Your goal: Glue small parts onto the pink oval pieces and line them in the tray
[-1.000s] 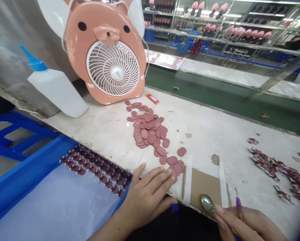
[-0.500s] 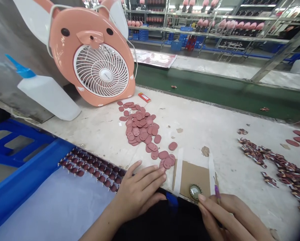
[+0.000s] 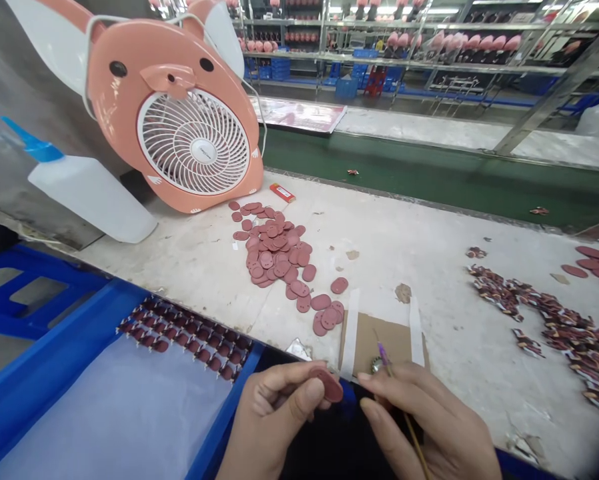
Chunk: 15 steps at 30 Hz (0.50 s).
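Two bare hands at the edge of the table point(image 3: 454, 267): left hand point(image 3: 274, 413), thumb and fingers together, pinched on a pink oval disc point(image 3: 328, 385); right hand point(image 3: 419, 417), fingers clamped on a thin stick point(image 3: 415, 447). Just beyond, a taped cardboard square point(image 3: 374, 343); then a heap of pink discs point(image 3: 274, 250), a white bottle point(image 3: 87, 197), a pink pig-faced fan point(image 3: 194, 143) and, far off, shelves point(image 3: 379, 40).

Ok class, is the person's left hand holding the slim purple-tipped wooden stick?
No, the left hand pinches a flat pink oval disc, while the stick sits in the right hand.
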{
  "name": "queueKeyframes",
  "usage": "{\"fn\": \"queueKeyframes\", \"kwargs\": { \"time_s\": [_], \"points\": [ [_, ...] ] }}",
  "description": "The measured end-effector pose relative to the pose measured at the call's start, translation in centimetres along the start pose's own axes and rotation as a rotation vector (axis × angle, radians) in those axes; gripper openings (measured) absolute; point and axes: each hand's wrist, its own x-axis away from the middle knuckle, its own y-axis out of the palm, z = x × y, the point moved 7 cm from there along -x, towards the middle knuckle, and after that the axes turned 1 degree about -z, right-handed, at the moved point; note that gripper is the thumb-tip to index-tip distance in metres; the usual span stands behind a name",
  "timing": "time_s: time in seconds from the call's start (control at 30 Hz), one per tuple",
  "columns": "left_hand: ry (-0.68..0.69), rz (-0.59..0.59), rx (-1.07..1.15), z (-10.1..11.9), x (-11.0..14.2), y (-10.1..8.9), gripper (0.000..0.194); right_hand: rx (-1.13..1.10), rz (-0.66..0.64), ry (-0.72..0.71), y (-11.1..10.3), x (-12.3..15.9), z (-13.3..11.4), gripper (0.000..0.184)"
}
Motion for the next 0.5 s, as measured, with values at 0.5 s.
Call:
{"fn": "queueKeyframes", "kwargs": {
  "time_s": [0.5],
  "points": [
    [-0.817, -0.547, 0.312, -5.4, 2.5, 4.6, 0.043, -0.552, -0.638, 0.207, 1.4, 0.1, 0.0, 0.032]
  ]
}}
